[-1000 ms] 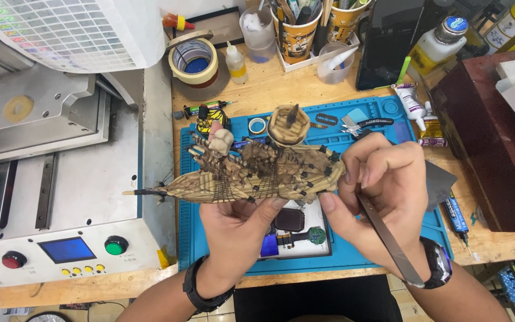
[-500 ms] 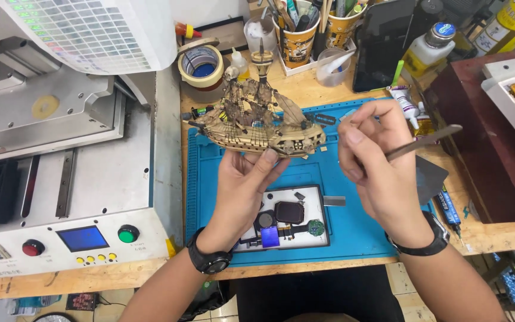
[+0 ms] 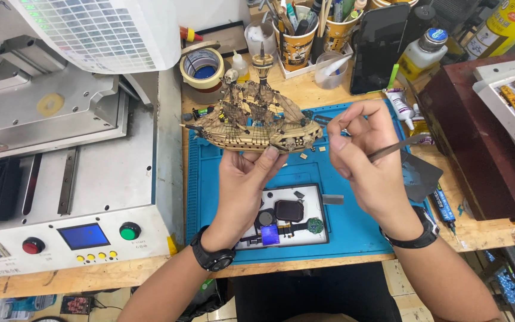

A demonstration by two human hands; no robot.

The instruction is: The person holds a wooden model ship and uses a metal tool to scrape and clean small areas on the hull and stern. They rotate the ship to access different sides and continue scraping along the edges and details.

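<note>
My left hand [image 3: 242, 182] holds a small wooden model sailing ship [image 3: 257, 122] from underneath, upright above the far part of a blue work mat [image 3: 353, 229]. The ship has masts, rigging and a tan hull. My right hand [image 3: 368, 161] grips metal tweezers [image 3: 397, 147] whose free end points to the right; its fingertips are close to the ship's right end. A black watch sits on each wrist. Below the hands, a white tray [image 3: 320, 223] lies on the mat with small dark parts in it.
A grey machine [image 3: 67, 173] with a blue screen and red and green buttons fills the left. Tape roll [image 3: 202, 67], cups of tools [image 3: 296, 42], a dark phone [image 3: 382, 45], glue bottles [image 3: 424, 50] line the back. A dark red box [image 3: 472, 131] stands right.
The ship turned from lying on its side to upright and rose toward the back of the mat. My right hand swung the tweezers from pointing down to pointing right.
</note>
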